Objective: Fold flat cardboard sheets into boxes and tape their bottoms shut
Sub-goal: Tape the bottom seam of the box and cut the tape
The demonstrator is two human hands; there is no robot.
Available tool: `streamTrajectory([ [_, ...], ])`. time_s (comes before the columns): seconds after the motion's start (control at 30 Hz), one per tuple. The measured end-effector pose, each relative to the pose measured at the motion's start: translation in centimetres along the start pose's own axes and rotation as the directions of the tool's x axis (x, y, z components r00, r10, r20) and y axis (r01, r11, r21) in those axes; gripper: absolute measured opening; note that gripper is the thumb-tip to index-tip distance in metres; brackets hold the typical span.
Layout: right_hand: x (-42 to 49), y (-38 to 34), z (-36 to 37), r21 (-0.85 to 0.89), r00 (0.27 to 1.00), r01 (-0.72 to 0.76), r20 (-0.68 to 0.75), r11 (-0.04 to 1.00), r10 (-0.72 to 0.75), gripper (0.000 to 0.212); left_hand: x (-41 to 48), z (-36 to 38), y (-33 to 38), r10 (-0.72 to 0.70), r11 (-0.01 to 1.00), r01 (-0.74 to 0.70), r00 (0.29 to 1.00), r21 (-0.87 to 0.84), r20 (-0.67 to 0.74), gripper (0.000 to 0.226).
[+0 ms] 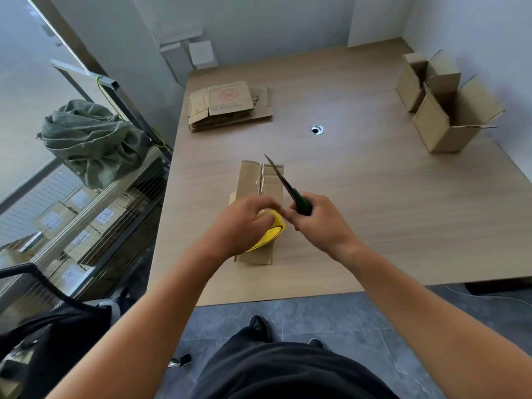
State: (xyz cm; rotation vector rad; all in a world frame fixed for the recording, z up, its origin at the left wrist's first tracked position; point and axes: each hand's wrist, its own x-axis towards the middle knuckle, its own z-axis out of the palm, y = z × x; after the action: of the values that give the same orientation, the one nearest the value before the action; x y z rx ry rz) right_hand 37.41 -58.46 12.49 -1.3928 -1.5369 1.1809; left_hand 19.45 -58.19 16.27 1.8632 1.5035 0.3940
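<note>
At the bench's near edge: a person tapes a box (259, 191) lying on its side, bottom flaps facing away, a strip of clear tape (261, 180) running along the seam.
Risk, blade: the knife (283, 182) points away over the box, its edge close to the left fingers (269, 203); a slip while cutting the tape could nick them or score the cardboard.
Risk, tape: if the roll (272, 230) goes slack before the cut, the strip may curl back and stick to itself, and the seam could lift.
Risk, box: it rests unsupported on the bench (374, 197); a hard pull might slide it toward the person.
Left hand (244, 226): clenched over the yellow roll, palm down, pressing it on the box's near end, wrist bent in from the left.
Right hand (319, 223): closed round the knife's green handle, thumb side toward the roll, blade angled up and away, forearm coming in from the right.
Beyond the box: a flat stack (227, 108) of sheets waits far left.
Right of the box: two folded boxes (443, 110) stand open at the bench's far right, well apart.
Stage: judged as the cut that ends this taping.
</note>
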Motion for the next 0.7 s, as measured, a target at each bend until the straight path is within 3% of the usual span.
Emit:
streamTrajectory([
  [0.07,0.4,-0.4,-0.6,0.198,0.995,-0.1,0.04,0.975,0.094,0.025,-0.5,0.7,-0.6,-0.018,0.995,0.019,1.0,-0.098,0.011,0.029],
  [0.17,1.1,-0.6,-1.4,0.382,0.974,-0.22,0.129,0.897,0.184,0.017,-0.9,1.7,-1.6,-0.09,0.892,0.1,0.995,-0.44,0.045,0.04],
  [0.27,2.3,-0.5,-1.5,0.456,0.966,-0.256,0.155,0.853,0.207,0.026,-0.7,1.5,-2.3,-0.145,0.699,0.141,0.988,-0.701,0.054,0.035],
  [0.43,5.2,-0.9,-1.1,0.362,0.992,-0.1,-0.036,0.927,0.121,0.028,1.8,-1.6,-5.0,0.017,0.61,0.011,0.999,-0.792,0.027,0.037],
  [0.53,7.0,-1.0,-0.7,0.225,0.992,0.011,-0.129,0.974,0.018,0.026,4.6,-4.6,-5.4,0.073,0.761,-0.051,0.997,-0.647,0.007,0.028],
  [0.63,9.3,-0.3,-1.2,0.334,0.93,0.013,-0.349,0.943,0.111,0.026,7.9,-8.8,-6.4,0.082,0.982,-0.057,0.987,-0.178,0.138,0.04],
  [0.7,10.5,0.5,-2.0,0.402,0.873,-0.009,-0.443,0.916,0.203,0.022,10.0,-11.5,-7.5,0.013,0.994,-0.037,0.973,0.103,0.231,0.038],
])
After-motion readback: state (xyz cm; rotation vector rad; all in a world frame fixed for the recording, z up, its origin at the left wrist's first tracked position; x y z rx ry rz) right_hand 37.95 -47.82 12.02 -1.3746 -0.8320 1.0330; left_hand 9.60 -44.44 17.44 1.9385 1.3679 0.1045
